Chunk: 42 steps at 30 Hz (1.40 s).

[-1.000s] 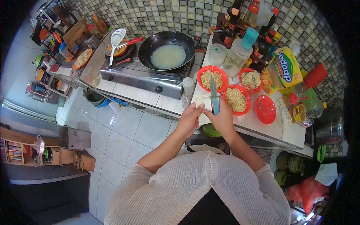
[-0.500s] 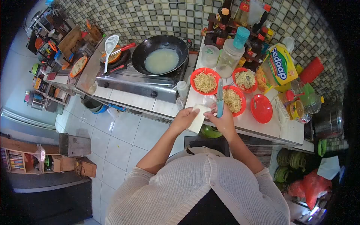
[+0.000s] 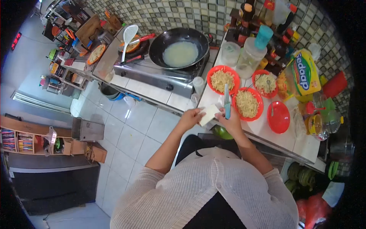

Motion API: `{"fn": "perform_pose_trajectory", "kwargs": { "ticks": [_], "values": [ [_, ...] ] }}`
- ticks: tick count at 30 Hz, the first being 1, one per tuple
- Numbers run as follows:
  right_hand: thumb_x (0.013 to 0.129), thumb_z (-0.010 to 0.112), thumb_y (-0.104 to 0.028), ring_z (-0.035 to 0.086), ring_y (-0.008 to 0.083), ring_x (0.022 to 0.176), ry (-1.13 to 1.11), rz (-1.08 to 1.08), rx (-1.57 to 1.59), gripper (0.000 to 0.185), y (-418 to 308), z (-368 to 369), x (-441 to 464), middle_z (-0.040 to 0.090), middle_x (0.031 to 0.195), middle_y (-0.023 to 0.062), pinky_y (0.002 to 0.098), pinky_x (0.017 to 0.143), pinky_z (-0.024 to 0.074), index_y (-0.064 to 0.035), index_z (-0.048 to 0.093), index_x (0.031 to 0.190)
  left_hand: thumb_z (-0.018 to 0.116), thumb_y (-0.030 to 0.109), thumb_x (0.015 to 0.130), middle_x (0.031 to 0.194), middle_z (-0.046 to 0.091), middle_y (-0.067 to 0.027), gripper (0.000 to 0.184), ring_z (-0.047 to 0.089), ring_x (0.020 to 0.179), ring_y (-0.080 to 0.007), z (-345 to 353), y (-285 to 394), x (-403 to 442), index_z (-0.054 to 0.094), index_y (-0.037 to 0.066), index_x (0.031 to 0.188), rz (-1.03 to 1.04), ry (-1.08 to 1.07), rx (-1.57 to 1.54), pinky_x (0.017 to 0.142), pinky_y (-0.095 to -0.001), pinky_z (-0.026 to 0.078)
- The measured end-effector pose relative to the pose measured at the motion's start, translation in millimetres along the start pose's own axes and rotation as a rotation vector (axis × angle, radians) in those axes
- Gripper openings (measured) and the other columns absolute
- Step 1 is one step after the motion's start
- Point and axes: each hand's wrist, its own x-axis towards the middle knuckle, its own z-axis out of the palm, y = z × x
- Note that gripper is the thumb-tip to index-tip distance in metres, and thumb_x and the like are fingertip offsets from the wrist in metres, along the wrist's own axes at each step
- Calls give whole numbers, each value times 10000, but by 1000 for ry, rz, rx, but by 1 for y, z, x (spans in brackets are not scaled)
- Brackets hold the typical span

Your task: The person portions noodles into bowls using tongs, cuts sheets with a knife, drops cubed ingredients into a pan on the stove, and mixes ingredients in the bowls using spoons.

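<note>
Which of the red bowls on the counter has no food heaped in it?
The rightmost red bowl: only a spoon shows inside, while the other three red bowls hold heaped pale food.

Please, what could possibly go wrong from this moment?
The knife stands bare-bladed in the right hand, close to the left hand, so a careless turn might cut a finger. The white block is held near the edge of the counter; if the grip slips, it may fall to the floor. The blade points toward a red noodle bowl, which a swing could perhaps knock.
</note>
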Motion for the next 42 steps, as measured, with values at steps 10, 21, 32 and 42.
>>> {"fn": "perform_pose_trajectory", "kwargs": {
  "ticks": [10,21,32,42],
  "values": [
    [989,476,-367,603,475,906,-170,141,-541,371,8,-4,-30,624,911,283,514,759,458,-8,480,1083,634,343,905,829,705,-152,325,683,746,-274,-32,17,59,699,69,1067,198,195,582,670,-367,510],
    [965,456,-218,634,438,857,108,-51,-699,372,-7,52,-16,643,909,262,530,746,485,-117,438,1322,745,258,844,793,676,-84,285,642,681,-150,-52,-14,74,662,45,1014,322,55,302,617,-294,503],
    [945,458,-161,669,368,820,-129,23,-1081,447,-31,55,8,657,920,182,488,709,534,-153,421,1390,737,373,825,768,654,-139,387,649,713,-294,-53,-23,93,608,25,937,255,-1,317,655,-384,490],
    [901,460,-112,670,373,755,-149,58,-1183,536,-23,68,6,644,856,170,493,691,537,-161,399,1431,708,419,844,720,631,-135,418,630,672,-285,-55,-16,93,567,26,851,149,-69,369,628,-385,474]
  ]
}}
